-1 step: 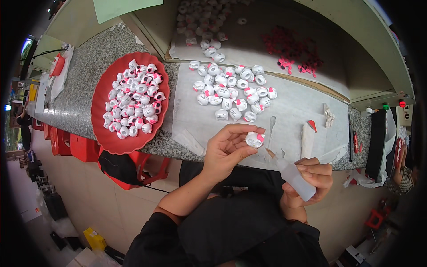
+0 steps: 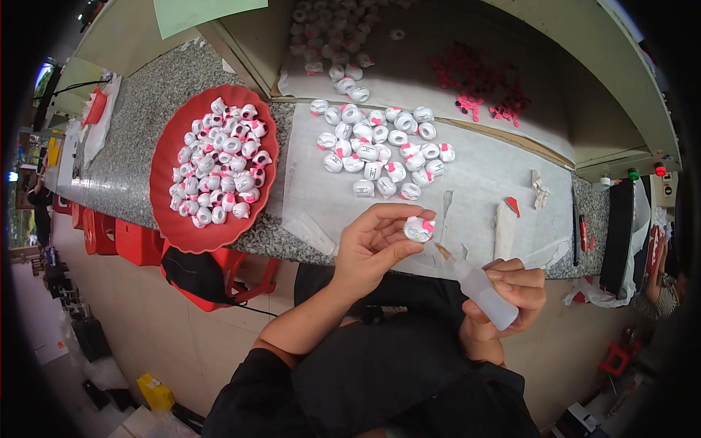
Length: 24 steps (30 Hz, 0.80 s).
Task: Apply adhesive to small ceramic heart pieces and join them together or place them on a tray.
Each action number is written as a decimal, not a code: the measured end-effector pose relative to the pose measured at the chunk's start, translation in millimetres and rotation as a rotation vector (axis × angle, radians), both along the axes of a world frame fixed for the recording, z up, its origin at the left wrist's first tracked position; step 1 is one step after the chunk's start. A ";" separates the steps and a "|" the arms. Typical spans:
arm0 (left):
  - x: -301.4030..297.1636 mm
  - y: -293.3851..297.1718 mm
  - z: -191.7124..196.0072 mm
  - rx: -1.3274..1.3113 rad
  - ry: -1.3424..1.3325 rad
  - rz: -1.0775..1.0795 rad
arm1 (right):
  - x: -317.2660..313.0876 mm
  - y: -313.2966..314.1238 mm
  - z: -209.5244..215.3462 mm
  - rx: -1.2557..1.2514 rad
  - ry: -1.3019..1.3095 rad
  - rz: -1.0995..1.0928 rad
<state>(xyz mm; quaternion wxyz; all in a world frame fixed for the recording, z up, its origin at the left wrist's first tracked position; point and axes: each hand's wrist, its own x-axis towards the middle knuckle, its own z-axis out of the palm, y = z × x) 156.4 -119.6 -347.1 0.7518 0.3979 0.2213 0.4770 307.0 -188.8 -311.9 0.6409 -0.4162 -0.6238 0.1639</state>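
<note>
Between the thumb and fingers of my left hand (image 2: 374, 244) is a small white toy head (image 2: 418, 229) with a pink bow. My right hand (image 2: 515, 292) is wrapped round a translucent white squeeze bottle (image 2: 488, 296), tilted so its narrow brownish tip (image 2: 442, 250) points up and left at the toy head. A small gap seems to separate tip and head. Beyond my hands, several similar white heads (image 2: 372, 171) with pink bows lie on white paper (image 2: 482, 197). To the left, a red scalloped dish (image 2: 164, 168) is heaped with more heads bearing pink and black parts.
A shelf compartment (image 2: 409, 66) at the back holds more white heads and a pile of pink and black pieces (image 2: 478, 77). On the right lie a paper roll (image 2: 504, 230), a red scrap (image 2: 512, 206), crumpled tissue (image 2: 539, 190) and pens (image 2: 583, 232). Red stools (image 2: 139, 244) stand left below the granite counter.
</note>
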 end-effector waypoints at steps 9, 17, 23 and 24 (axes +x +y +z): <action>0.2 0.3 -1.4 0.023 -0.002 -0.015 | -8.3 3.0 -2.4 0.037 0.032 -0.099; -2.1 -1.1 -4.3 0.314 0.242 0.034 | -10.9 3.1 -2.9 0.019 0.021 -0.117; -1.9 0.1 -5.3 0.338 0.274 0.080 | -8.2 1.5 1.4 -0.042 -0.073 -0.071; -0.9 0.7 -5.9 0.339 0.268 0.073 | -8.5 2.2 1.0 -0.030 -0.035 -0.097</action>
